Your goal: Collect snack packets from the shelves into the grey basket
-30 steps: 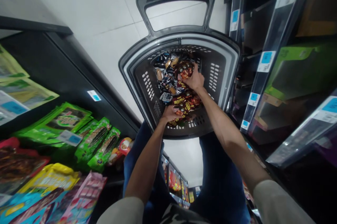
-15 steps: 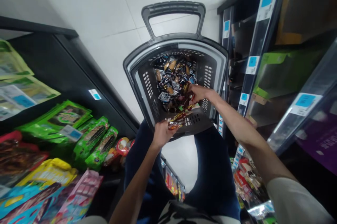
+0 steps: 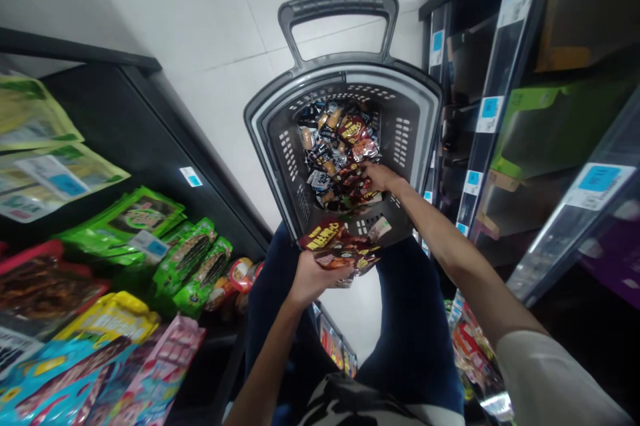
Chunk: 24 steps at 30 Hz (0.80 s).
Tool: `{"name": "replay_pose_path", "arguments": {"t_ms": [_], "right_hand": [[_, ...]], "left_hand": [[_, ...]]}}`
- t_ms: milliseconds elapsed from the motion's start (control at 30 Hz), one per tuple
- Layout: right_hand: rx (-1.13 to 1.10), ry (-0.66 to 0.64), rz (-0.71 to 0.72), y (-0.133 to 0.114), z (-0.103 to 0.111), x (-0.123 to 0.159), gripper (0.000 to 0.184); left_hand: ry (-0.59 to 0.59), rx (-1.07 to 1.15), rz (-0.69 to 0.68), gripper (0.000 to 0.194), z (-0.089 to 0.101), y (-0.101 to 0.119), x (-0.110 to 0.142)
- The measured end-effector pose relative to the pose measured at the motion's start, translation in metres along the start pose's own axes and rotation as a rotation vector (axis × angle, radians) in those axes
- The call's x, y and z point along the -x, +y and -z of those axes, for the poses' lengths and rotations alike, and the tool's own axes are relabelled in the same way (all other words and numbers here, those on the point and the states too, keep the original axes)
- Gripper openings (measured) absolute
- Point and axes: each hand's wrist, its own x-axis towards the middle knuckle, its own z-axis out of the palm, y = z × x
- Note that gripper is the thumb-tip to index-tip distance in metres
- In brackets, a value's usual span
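A grey shopping basket (image 3: 345, 65) stands between my knees with its handle folded away from me. Inside lie several small snack packets (image 3: 327, 146), mostly black and shiny, with some dark red ones. My left hand (image 3: 315, 276) is closed on dark red snack packets (image 3: 340, 246) with yellow lettering, held above the basket's near rim. Down in the basket, my right hand (image 3: 379, 178) has its fingers closed on another dark red snack packet (image 3: 353, 183); part of its grip is hidden. A further dark red packet (image 3: 353, 129) lies flat on the pile.
On the left, a black shelf holds green snack bags (image 3: 135, 216), a yellow bag (image 3: 113, 319) and pink packs (image 3: 167, 359). Shelves with blue-and-white price tags (image 3: 490, 114) and open cartons (image 3: 535, 126) rise close on the right. Pale floor tiles (image 3: 215, 33) lie beyond the basket.
My left hand has turned its dark red packets face up and drawn them toward me, over the near rim. A dark red packet now shows on the pile. My right hand stays in the basket.
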Motion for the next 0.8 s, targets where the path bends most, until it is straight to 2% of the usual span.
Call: {"name": "replay_pose_path", "arguments": {"t_ms": [100, 267, 333, 500, 633, 800], "right_hand": [[-0.098, 0.075, -0.02, -0.005, -0.013, -0.007, 0.03], [-0.166, 0.262, -0.202, -0.033, -0.044, -0.007, 0.037], [-0.202, 0.314, -0.255, -0.037, -0.051, -0.004, 0.036], [-0.324, 0.334, -0.365, -0.02, -0.042, -0.004, 0.036], [-0.293, 0.36, -0.327, -0.014, -0.034, -0.006, 0.037], [-0.154, 0.364, -0.233, -0.027, -0.04, 0.001, 0.028]], "left_hand": [[0.052, 0.061, 0.019, 0.048, 0.01, 0.003, 0.0], [0.111, 0.013, 0.025, 0.038, 0.023, -0.003, 0.01], [0.114, 0.016, 0.033, 0.038, 0.024, -0.007, 0.015], [0.097, 0.041, 0.051, 0.039, 0.025, -0.011, 0.022], [0.118, 0.046, 0.036, 0.04, 0.028, -0.013, 0.022], [0.122, 0.066, 0.023, 0.045, 0.029, -0.019, 0.022]]}}
